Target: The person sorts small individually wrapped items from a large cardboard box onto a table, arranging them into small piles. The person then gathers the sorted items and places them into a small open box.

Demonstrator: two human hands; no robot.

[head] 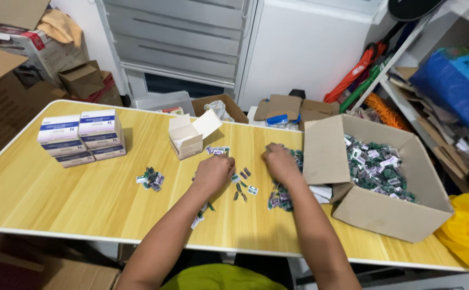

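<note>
Two hands work loose sachets (pixel 243 185) scattered on the table (pixel 57 193): left hand (pixel 213 173) and right hand (pixel 280 162) curled, knuckles up, grip contents unseen. Sachets appear light, thin, slippery; best pinched at edges.

two hands (pixel 213 173), four stacked white boxes (pixel 81 137), perhaps, one open small box (pixel 187 140), one large carton (pixel 385 215)

Both hands' fingers hidden; sachets (pixel 243 182) too small.
</note>
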